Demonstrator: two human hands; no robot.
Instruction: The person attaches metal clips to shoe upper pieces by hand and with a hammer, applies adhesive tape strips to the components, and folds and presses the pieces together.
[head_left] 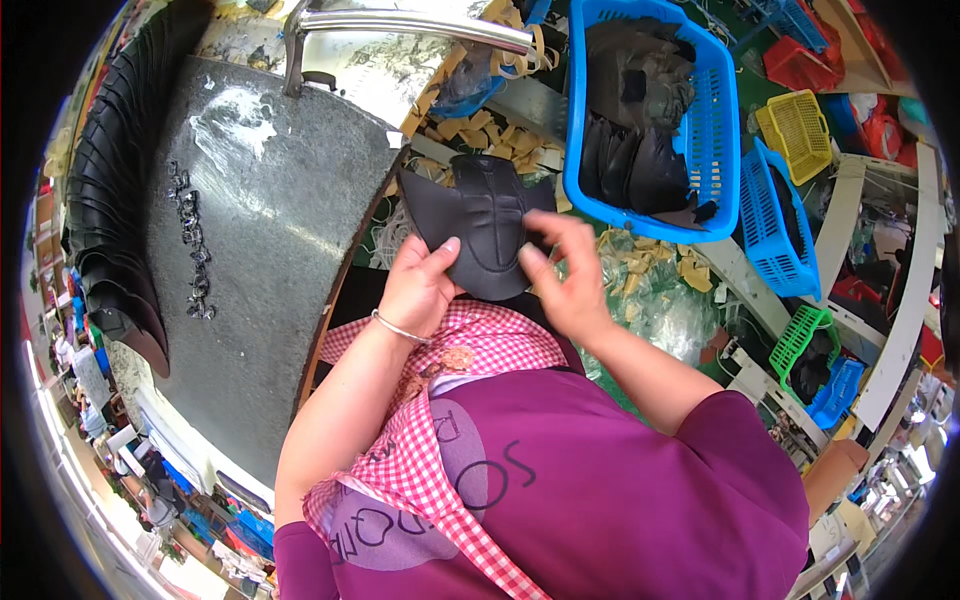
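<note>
Black piece (pixel 488 215) in hand, beside tabletop (pixel 260 280)

Black piece held just above the apron (pixel 500 335), right of the tabletop. Left hand (pixel 418 288): grip clasping its lower left edge, thumb on top. Right hand (pixel 572 275): at its right edge, blurred; cannot tell whether its grip is clenched or released. Blue basket (pixel 723 130) beyond, right, containing dark pieces (pixel 640 100).
</note>
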